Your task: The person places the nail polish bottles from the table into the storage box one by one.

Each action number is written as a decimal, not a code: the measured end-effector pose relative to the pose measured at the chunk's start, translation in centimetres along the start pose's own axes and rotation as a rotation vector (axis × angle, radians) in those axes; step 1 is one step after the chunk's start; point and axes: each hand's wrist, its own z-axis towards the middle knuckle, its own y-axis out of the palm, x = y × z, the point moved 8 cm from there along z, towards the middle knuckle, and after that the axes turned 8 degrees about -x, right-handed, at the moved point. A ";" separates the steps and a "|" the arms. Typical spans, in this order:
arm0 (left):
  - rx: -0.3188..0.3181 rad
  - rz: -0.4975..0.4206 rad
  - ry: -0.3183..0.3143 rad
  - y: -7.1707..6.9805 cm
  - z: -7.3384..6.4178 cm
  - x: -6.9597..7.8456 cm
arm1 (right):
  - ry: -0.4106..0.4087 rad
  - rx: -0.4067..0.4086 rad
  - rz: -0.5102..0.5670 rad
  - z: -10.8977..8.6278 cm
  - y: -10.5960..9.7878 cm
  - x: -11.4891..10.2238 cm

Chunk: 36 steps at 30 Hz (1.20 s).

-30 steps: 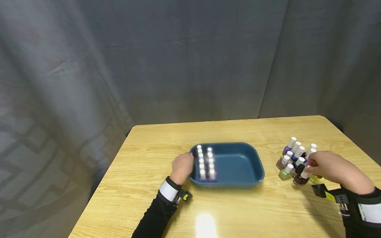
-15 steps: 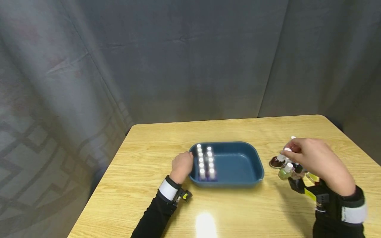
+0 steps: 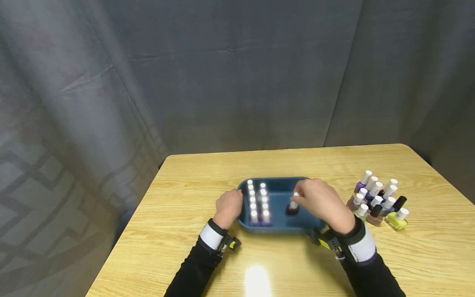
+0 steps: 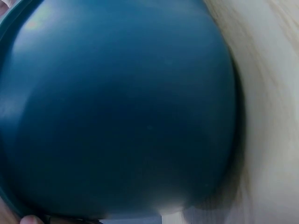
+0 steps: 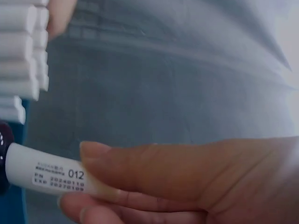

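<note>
My right hand [image 3: 322, 202] pinches the white cap of a dark nail polish bottle [image 3: 292, 209] over the right part of the blue tray [image 3: 276, 231]. In the right wrist view, thumb and fingertips hold the cap [image 5: 46, 171], which bears a label reading 012. My left hand [image 3: 228, 207] grips the tray's left rim; the left wrist view shows mostly the tray's outer wall [image 4: 126, 107]. Two rows of white-capped nail polish bottles [image 3: 258, 203] stand along the tray's left side, their caps glaring bright.
Right of the tray, a cluster of nail polish bottles [image 3: 375, 199] stands on the wooden table [image 3: 208, 173], mostly white-capped, two with black caps. A yellow bottle [image 3: 397, 219] leans at its front. A grey curtain [image 3: 237, 82] hangs behind the table.
My right hand has carried the dark nail polish bottle left, from the cluster to over the tray. The left hand stays on the tray's rim.
</note>
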 end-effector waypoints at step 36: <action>0.021 -0.018 0.011 0.0 0.1 0.0 | 0.097 -0.174 -0.078 1.1 5.5 -1.8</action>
